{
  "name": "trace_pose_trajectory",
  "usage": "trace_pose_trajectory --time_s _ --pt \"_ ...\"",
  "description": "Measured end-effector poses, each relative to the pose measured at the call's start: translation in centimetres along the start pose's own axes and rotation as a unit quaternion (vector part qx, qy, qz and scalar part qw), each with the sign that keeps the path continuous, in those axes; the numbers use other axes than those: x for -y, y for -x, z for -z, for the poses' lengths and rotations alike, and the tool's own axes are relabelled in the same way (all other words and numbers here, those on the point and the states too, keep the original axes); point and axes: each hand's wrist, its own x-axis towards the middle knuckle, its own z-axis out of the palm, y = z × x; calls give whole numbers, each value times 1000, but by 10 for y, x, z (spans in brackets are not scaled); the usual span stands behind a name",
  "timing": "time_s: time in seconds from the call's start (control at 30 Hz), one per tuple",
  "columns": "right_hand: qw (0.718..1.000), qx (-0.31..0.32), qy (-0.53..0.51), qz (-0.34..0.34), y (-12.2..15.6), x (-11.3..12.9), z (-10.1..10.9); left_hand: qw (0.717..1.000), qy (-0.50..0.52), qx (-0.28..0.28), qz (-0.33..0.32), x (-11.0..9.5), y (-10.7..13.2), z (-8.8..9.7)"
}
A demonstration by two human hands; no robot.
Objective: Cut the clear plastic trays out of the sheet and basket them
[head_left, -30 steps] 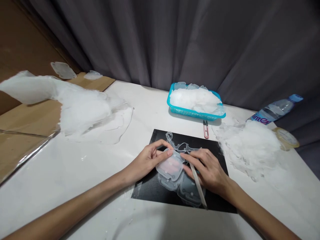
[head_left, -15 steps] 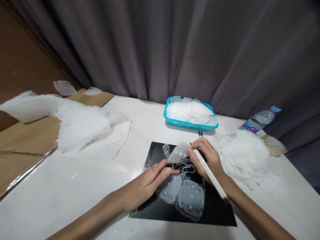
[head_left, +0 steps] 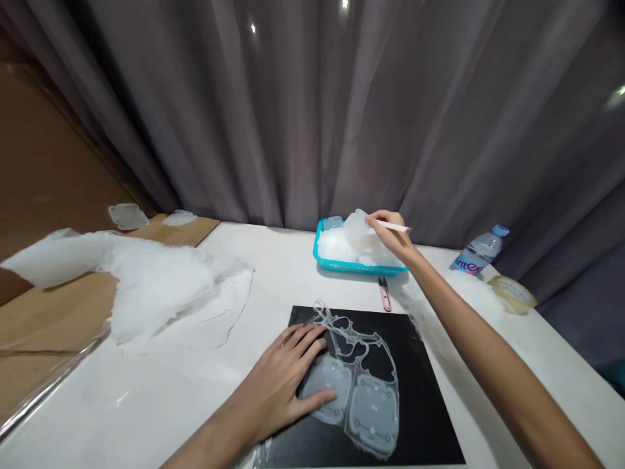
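My left hand [head_left: 295, 371] lies with fingers spread on a sheet of translucent moulded pieces [head_left: 374, 413], over its left panel. Thin looping strips of cut-away edging [head_left: 349, 335] run above the two panels. The sheet rests on a black mat [head_left: 420, 397]. At the blue basket [head_left: 361, 268], my right hand [head_left: 393, 231] is closed on a translucent piece [head_left: 357, 225] and a slim white stick-like tool [head_left: 394, 227]. White pieces [head_left: 334, 244] fill the basket, and the held piece is just over them; whether it touches them I cannot tell.
Pink thread snips [head_left: 385, 296] lie between basket and mat. A heap of white translucent sheets [head_left: 156, 286] is at the left, by cardboard [head_left: 53, 312]. At the right are a water bottle [head_left: 478, 251], a roll of tape [head_left: 512, 293] and white scraps [head_left: 469, 290].
My right hand has carried the piece and the white tool from the mat up to the basket. My left hand has spread flat on the sheet. The camera view has tilted up.
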Motion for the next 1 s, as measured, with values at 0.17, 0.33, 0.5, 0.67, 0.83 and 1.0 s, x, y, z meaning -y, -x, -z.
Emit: trace_pose_trajectory --time_s 0.17,0.33,0.5,0.67,0.83,1.0 --pt "995 17 97 -11 -2 -4 -14 996 -58 -66 31 3 3 -10" --pt "990 16 141 -7 7 -8 -13 990 -95 -87 64 7 5 -13" --pt "989 -5 147 6 11 -11 -11 985 -119 -91 80 11 5 -12" --pt "991 -28 129 14 21 -16 -10 978 -132 -118 107 11 0 -7" --pt "993 -72 97 10 25 -16 -7 976 -141 -131 103 6 -4 -2" --pt "997 -58 -1 44 64 6 18 994 -57 -85 47 -16 -7 3"
